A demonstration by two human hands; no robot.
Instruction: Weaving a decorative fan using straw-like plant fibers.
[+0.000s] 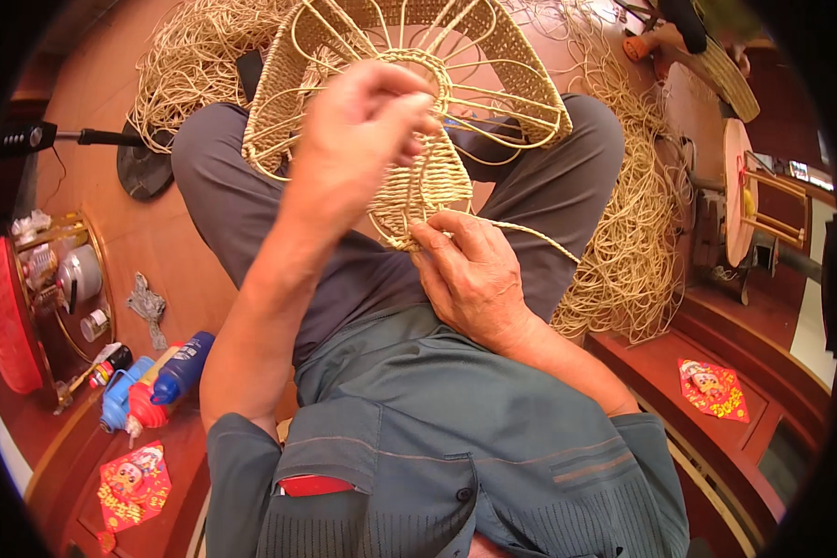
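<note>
A basket-like piece of pale straw cord rests between my knees, with woven side walls and cord spokes fanning from a ring. From that ring a tightly woven, rounded panel comes down toward my lap. My right hand pinches the panel's lower edge and the cord there, and a loose cord end sticks out to the right. Raised over the panel, my left hand is blurred, its fingers curled. A strand of cord runs up from the panel to those fingers.
Heaps of loose straw cord lie on the right and at the far left. A round black stand base is beside my left knee. Bottles and a red round stool are at the left. Another person's leg shows far right.
</note>
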